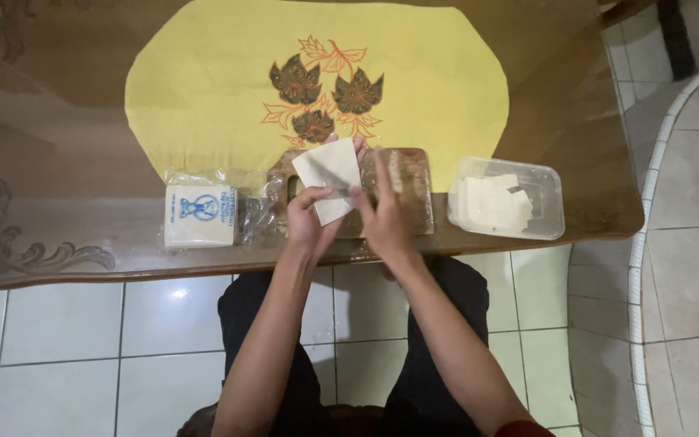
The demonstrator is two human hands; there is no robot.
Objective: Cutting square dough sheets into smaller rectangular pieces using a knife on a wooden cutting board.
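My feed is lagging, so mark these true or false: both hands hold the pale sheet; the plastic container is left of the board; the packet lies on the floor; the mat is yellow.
1. Both hands hold the pale sheet: true; left hand and right hand grip it above the wooden board.
2. Plastic container is left of the board: false, it sits right.
3. Packet lies on the floor: false, it lies on the table.
4. Mat is yellow: true.

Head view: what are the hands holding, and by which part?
Both hands, left hand and right hand, hold one thin white square sheet by its lower edge.
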